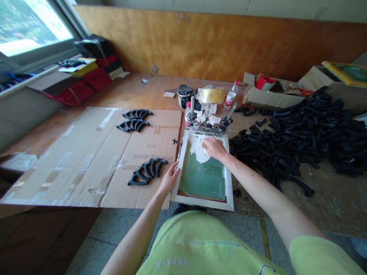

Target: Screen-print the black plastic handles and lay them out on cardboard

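My left hand (171,175) clasped the frame's (230,191) nine-o'clock edge, likely steadying it; near twelve, my right hand (213,147) curled, hold unclear.

Washed-out daylight glare at upper-left window (34,25), edges stretched, softly blurred.

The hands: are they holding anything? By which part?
The left hand holds the white frame by its left edge. The right hand is at the white patch; whether it holds anything can't be told.
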### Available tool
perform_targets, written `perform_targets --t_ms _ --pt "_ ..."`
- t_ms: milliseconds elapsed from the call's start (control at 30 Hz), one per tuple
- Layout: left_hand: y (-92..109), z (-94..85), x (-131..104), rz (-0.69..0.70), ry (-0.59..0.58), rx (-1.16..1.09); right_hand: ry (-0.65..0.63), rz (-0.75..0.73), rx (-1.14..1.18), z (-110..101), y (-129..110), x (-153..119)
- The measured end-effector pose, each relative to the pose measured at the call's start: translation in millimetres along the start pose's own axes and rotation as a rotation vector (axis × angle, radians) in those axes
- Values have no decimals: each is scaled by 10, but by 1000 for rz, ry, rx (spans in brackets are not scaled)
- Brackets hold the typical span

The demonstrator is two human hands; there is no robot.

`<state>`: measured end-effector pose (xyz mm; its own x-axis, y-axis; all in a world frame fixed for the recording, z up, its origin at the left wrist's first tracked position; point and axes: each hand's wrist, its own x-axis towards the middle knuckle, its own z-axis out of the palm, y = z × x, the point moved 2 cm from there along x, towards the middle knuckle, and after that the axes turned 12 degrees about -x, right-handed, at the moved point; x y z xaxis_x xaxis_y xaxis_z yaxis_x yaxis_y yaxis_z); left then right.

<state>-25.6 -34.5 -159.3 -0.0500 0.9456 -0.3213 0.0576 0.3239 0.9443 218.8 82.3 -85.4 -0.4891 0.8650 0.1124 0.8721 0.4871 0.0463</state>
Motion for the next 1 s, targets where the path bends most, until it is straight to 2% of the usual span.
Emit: perform_targets --t_ms 100,167,267,367,433,500,567,633,700,833,900,1000 --pt "-5 3 -1 9 -6 23 17 -244 10 -43 -44 -323" --pt "-3 5 -3 14 -8 42 -4 -353 38 -99 -32 -406" --pt "22 3 -18 18 -9 32 -21 -312 78 -141 4 -330" --pt "68 4 -48 1 -9 -6 76 -183 69 -86 -31 -298" --pt "99 13 -73 -21 -18 -47 131 -201 63 -17 -97 -399" --pt "131 25 -97 -43 -27 -89 140 -265 85 25 -141 -527" --pt "172 32 -121 -59 -30 -113 134 -267 125 8 -123 -561" --pt "241 27 -150 -70 -35 -129 138 -179 158 -68 -53 -429" --pt "361 10 -190 -77 -55 -149 139 -43 164 -174 47 -167" --pt "785 -35 -311 -50 -96 -204 114 207 109 -378 388 281" --pt "1050 -34 -353 -15 -84 -223 163 302 114 -419 672 277" --pt "1437 24 -310 135 -41 -297 253 498 189 -280 1133 -20"
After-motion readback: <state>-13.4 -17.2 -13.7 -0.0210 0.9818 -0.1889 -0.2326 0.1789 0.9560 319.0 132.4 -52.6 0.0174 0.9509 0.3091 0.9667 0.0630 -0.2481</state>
